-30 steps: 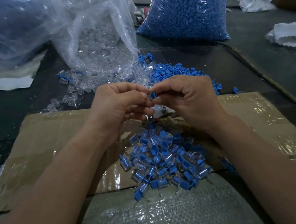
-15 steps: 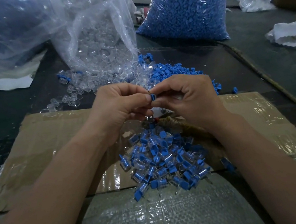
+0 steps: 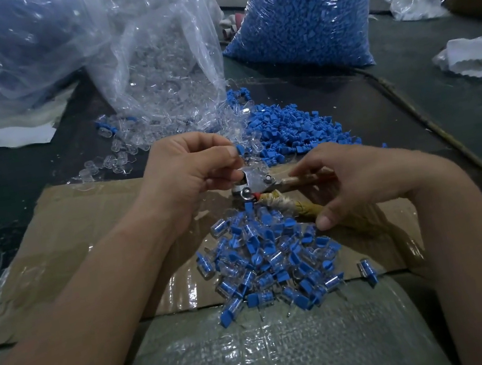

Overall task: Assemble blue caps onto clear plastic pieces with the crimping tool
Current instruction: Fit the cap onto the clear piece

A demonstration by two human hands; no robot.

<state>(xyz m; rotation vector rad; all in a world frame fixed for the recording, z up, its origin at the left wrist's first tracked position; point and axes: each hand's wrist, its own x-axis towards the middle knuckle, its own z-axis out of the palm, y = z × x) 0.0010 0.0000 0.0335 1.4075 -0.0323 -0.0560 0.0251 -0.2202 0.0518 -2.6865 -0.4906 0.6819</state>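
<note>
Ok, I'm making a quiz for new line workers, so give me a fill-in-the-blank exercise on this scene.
1. The left hand pinches a small ____ cap.
2. The right hand holds the crimping tool by its ____.
3. The assembled pieces lie piled on a ____ sheet.
Missing words: blue; handles; cardboard.

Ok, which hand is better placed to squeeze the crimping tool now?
Right. The right hand spans both handles of the crimping tool, fingers over the upper, thumb under the lower. The left hand is busy pinching the blue cap by the tool's head.
</note>
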